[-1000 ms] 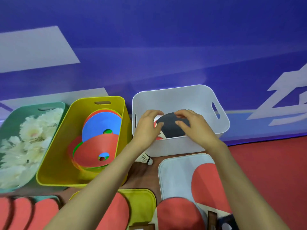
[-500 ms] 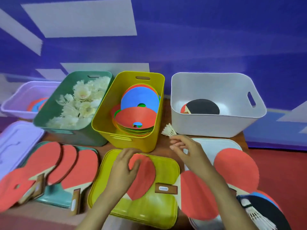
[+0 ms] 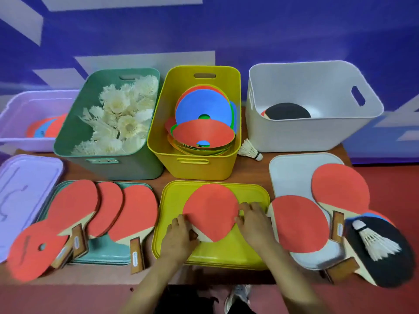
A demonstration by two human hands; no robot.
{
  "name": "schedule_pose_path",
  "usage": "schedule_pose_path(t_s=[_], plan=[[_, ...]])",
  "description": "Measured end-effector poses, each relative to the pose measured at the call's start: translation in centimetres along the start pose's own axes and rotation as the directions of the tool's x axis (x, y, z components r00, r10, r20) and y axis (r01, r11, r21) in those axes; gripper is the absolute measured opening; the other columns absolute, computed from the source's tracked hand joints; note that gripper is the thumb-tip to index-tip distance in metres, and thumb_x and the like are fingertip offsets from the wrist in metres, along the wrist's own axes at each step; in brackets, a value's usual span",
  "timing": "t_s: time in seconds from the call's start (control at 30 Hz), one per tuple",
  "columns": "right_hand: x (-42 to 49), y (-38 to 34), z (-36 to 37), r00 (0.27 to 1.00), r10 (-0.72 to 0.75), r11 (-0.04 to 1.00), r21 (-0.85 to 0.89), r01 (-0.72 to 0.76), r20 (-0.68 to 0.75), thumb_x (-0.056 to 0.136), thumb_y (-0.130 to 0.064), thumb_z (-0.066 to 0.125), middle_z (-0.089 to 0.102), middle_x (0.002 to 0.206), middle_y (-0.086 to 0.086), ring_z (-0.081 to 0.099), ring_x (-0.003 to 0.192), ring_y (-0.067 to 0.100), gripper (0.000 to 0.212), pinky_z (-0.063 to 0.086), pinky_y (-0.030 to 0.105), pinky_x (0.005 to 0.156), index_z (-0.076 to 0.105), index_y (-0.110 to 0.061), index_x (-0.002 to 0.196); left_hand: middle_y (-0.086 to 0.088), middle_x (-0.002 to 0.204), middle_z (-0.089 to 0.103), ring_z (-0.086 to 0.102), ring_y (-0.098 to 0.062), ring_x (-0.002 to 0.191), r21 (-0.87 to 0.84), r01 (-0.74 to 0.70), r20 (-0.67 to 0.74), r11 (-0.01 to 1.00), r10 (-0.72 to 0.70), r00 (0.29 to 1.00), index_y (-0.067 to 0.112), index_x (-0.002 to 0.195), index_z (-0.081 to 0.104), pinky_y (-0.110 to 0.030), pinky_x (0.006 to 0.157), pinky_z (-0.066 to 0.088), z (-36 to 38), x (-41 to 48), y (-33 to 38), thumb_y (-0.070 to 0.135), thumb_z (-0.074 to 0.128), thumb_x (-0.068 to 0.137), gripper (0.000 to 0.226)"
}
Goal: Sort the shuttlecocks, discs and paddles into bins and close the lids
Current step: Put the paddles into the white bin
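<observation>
**Two hands take hold of a red paddle**

The red paddle (image 3: 210, 211) lies on the yellow lid (image 3: 256, 191), at 6 o'clock on the bench (image 3: 254, 169). The left hand (image 3: 179, 234) takes its edge at 8 o'clock, by the handle. The right hand (image 3: 254, 223) takes its edge at 3 o'clock. Each grip curls its fingers and pinches the paddle. I think two hands help because the paddle lies flat.

It likely goes into the white bin (image 3: 294, 137) at 1 o'clock, where a black paddle (image 3: 288, 111) lies. More paddles cover the green lid (image 3: 102, 252) at 9 o'clock and the white lid (image 3: 292, 175) at 3 o'clock. A loose shuttlecock (image 3: 250, 150) sits just beside the white bin, near the way.
</observation>
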State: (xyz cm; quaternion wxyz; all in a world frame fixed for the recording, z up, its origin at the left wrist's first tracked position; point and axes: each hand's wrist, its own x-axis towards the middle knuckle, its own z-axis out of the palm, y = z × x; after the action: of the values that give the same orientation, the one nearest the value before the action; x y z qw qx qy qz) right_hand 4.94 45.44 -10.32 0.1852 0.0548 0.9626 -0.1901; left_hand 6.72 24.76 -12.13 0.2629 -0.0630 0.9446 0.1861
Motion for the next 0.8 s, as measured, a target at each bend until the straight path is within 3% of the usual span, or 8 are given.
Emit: schedule_pose_path(t_s=[0.17, 0.27, 0.33, 0.4, 0.43, 0.53, 0.63, 0.8], plan=[[-1.2, 0.1, 2.0, 0.954, 0.224, 0.973, 0.109, -0.206, -0.198, 0.092, -0.028, 0.054, 0.042, 0.12, 0.016, 0.041, 0.114, 0.035, 0.033, 0.042, 0.038, 0.09, 0.057, -0.01, 0.119, -0.013, 0.123, 0.049, 0.055, -0.034, 0.108, 0.067, -0.101, 0.012, 0.993, 0.1, 0.995, 0.005, 0.134, 0.021, -0.037, 0.077, 0.043, 0.3, -0.3, -0.4, 0.028, 0.064, 0.083, 0.07], [-2.1, -0.4, 2.0, 0.893, 0.4, 0.907, 0.225, -0.355, -0.205, 0.092, -0.033, 0.054, 0.038, 0.121, 0.017, 0.054, 0.101, 0.038, 0.04, 0.041, 0.036, 0.07, 0.046, -0.008, 0.122, -0.016, 0.114, 0.053, 0.059, -0.038, 0.098, -0.133, -0.088, -0.009, 0.987, 0.088, 0.996, 0.006, 0.121, 0.028, -0.033, 0.064, 0.038, 0.0, -0.5, -0.8, 0.021, 0.069, 0.079, 0.061], [-2.2, -0.3, 2.5, 0.856, 0.486, 0.805, 0.471, -0.36, -0.176, 0.089, -0.03, 0.059, 0.04, 0.12, 0.018, 0.056, 0.096, 0.036, 0.04, 0.039, 0.034, 0.068, 0.042, -0.004, 0.113, -0.015, 0.107, 0.056, 0.059, -0.036, 0.093, -0.213, -0.098, -0.017, 0.972, 0.097, 0.995, 0.01, 0.113, 0.029, -0.031, 0.062, 0.036, -0.3, -0.6, -1.1, 0.021, 0.073, 0.076, 0.058], [-2.0, -0.3, 2.9, 0.811, 0.585, 0.519, 0.78, -0.349, -0.026, 0.078, -0.039, 0.069, 0.046, 0.115, 0.016, 0.056, 0.098, 0.032, 0.046, 0.047, 0.039, 0.082, 0.045, -0.006, 0.1, -0.013, 0.103, 0.056, 0.059, -0.032, 0.09, -0.285, -0.105, -0.031, 0.953, 0.1, 0.995, 0.014, 0.11, 0.029, -0.03, 0.063, 0.036, -0.5, -0.7, -1.3, 0.019, 0.076, 0.075, 0.059], [-1.8, -0.4, 3.0, 0.778, 0.62, 0.295, 0.89, -0.347, 0.097, 0.072, -0.046, 0.069, 0.051, 0.111, 0.015, 0.058, 0.097, 0.031, 0.054, 0.049, 0.042, 0.086, 0.046, -0.005, 0.1, -0.013, 0.103, 0.055, 0.058, -0.031, 0.089, -0.324, -0.103, -0.037, 0.94, 0.096, 0.995, 0.014, 0.11, 0.03, -0.031, 0.064, 0.037, -0.7, -0.7, -1.2, 0.017, 0.076, 0.074, 0.059], [-1.6, -0.8, 2.7, 0.718, 0.558, -0.359, 0.901, -0.244, 0.417, 0.09, -0.024, 0.06, 0.054, 0.093, 0.01, 0.055, 0.095, 0.026, 0.028, 0.047, 0.039, 0.093, 0.047, -0.005, 0.105, -0.012, 0.106, 0.054, 0.057, -0.028, 0.088, -0.4, -0.092, -0.022, 0.912, 0.091, 0.996, 0.009, 0.118, 0.032, -0.03, 0.069, 0.039, -1.0, -1.0, -1.1, 0.012, 0.074, 0.076, 0.059], [-1.7, -1.4, 2.1, 0.694, 0.51, -0.543, 0.816, -0.198, 0.508, 0.093, -0.013, 0.054, 0.055, 0.109, 0.02, 0.053, 0.111, 0.032, 0.009, 0.039, 0.041, 0.101, 0.052, -0.007, 0.086, -0.008, 0.1, 0.055, 0.058, -0.027, 0.088, -0.42, -0.123, -0.009, 0.899, 0.132, 0.991, 0.01, 0.119, 0.032, -0.034, 0.075, 0.046, -1.3, -1.6, -0.9, 0.01, 0.071, 0.079, 0.056], [-1.1, -2.0, 1.5, 0.698, 0.468, -0.615, 0.767, -0.183, 0.542, 0.094, -0.014, 0.054, 0.056, 0.125, 0.013, 0.051, 0.123, 0.026, 0.014, 0.039, 0.039, 0.093, 0.054, -0.014, 0.079, -0.007, 0.095, 0.057, 0.057, -0.022, 0.08, -0.441, -0.201, -0.074, 0.875, 0.188, 0.979, 0.016, 0.107, 0.033, -0.031, 0.072, 0.047, -1.3, -2.5, -1.5, 0.003, 0.067, 0.08, 0.045]])
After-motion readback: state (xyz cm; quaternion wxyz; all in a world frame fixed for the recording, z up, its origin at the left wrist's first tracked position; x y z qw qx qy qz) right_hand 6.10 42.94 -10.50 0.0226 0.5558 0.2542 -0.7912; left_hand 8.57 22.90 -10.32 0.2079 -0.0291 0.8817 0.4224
